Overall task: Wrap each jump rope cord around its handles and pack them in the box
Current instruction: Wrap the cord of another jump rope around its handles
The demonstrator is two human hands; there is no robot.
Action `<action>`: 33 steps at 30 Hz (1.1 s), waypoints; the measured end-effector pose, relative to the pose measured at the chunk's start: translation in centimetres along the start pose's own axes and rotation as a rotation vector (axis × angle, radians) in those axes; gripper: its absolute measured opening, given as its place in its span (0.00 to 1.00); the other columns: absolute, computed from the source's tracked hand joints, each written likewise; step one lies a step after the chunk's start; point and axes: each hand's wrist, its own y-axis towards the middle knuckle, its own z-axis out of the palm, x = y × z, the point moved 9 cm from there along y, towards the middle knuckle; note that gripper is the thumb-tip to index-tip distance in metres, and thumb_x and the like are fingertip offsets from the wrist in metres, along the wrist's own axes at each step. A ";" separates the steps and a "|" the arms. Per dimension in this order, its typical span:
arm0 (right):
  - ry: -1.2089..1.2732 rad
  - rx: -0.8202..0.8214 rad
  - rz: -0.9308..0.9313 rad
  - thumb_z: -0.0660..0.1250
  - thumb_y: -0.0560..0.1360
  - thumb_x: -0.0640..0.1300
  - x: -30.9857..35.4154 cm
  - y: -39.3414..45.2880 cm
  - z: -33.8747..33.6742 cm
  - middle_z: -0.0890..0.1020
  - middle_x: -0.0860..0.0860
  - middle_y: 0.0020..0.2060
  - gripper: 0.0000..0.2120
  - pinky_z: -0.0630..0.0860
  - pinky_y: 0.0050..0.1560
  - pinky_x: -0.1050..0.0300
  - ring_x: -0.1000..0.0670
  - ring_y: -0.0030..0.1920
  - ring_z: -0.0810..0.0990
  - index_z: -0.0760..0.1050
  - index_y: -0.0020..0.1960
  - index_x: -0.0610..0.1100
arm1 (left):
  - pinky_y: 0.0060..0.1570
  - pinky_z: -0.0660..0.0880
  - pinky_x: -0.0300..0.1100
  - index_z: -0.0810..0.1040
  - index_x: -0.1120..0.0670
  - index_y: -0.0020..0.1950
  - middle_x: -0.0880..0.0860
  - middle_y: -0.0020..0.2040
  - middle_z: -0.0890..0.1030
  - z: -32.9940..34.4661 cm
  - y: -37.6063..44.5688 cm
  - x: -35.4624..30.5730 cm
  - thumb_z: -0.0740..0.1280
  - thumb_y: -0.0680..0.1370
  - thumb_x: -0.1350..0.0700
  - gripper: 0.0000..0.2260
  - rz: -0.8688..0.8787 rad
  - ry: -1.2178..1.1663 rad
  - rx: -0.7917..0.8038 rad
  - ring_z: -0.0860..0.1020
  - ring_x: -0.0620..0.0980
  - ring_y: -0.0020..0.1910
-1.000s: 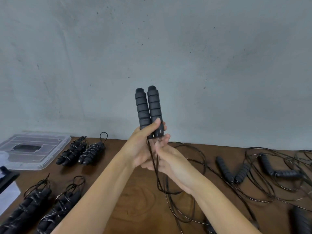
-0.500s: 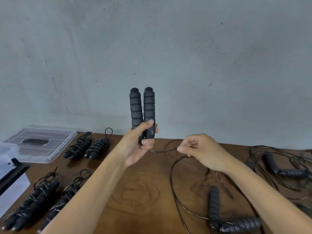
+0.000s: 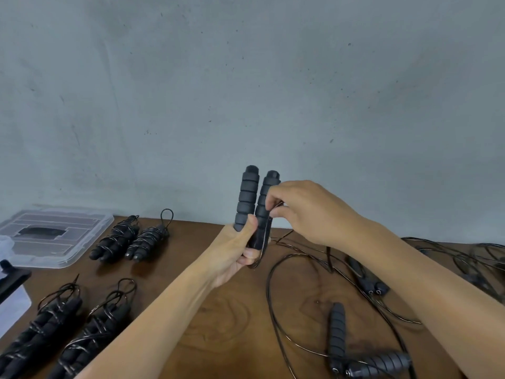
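Above the table's (image 3: 224,324) far edge, the pair of handles (image 3: 252,203) stands upright, side by side and touching. The left hand (image 3: 235,253) grips their lower ends. The right hand (image 3: 306,212) pinches the cord (image 3: 263,242) against the right-side handle; the cord trails down to the tabletop. Four wrapped ropes (image 3: 128,242) lie to the left, near a clear plastic lid (image 3: 49,236). Loose ropes (image 3: 363,359) lie to the right.
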 end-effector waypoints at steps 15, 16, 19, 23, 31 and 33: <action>-0.385 0.160 -0.115 0.75 0.71 0.59 0.6 3.4 -0.9 0.76 0.56 0.37 0.17 0.65 0.34 0.57 0.52 0.38 0.74 0.72 0.43 0.50 | 0.27 0.55 0.35 0.80 0.59 0.52 0.55 0.40 0.81 2.0 0.7 1.9 0.70 0.69 0.34 0.29 -0.172 0.337 0.106 0.62 0.44 0.25; -0.356 0.183 -0.128 0.75 0.72 0.57 0.5 3.6 -0.5 0.77 0.56 0.38 0.14 0.66 0.35 0.56 0.52 0.39 0.75 0.73 0.43 0.50 | 0.27 0.55 0.34 0.81 0.59 0.52 0.54 0.40 0.82 2.0 0.8 1.9 0.72 0.70 0.35 0.27 -0.197 0.383 0.111 0.63 0.44 0.25; -0.190 0.272 -0.143 0.72 0.78 0.48 0.2 4.1 0.5 0.79 0.56 0.43 0.05 0.76 0.45 0.50 0.51 0.45 0.78 0.76 0.45 0.50 | 0.29 0.57 0.36 0.83 0.56 0.51 0.53 0.40 0.83 1.8 1.0 2.1 0.75 0.75 0.37 0.22 -0.263 0.521 0.149 0.65 0.45 0.28; -0.149 0.336 -0.146 0.72 0.78 0.47 -0.5 4.8 1.4 0.80 0.55 0.45 0.04 0.78 0.48 0.47 0.50 0.47 0.80 0.77 0.45 0.50 | 0.29 0.55 0.41 0.85 0.56 0.46 0.54 0.39 0.84 1.7 1.0 2.5 0.76 0.76 0.44 0.15 -0.316 0.680 0.213 0.60 0.47 0.25; 0.189 0.327 -0.023 0.81 0.69 0.54 -3.3 5.0 3.5 0.84 0.48 0.37 0.14 0.73 0.40 0.55 0.47 0.40 0.80 0.82 0.41 0.45 | 0.29 0.60 0.40 0.84 0.53 0.42 0.54 0.37 0.83 2.5 -1.1 2.2 0.76 0.78 0.51 0.08 -0.234 0.728 0.342 0.65 0.48 0.26; 0.312 0.353 0.002 0.79 0.71 0.51 -4.2 4.7 4.7 0.85 0.45 0.39 0.12 0.76 0.45 0.50 0.45 0.40 0.80 0.84 0.42 0.43 | 0.29 0.63 0.36 0.83 0.53 0.37 0.51 0.33 0.81 2.0 -1.3 1.5 0.76 0.78 0.54 0.10 -0.187 0.743 0.321 0.68 0.45 0.26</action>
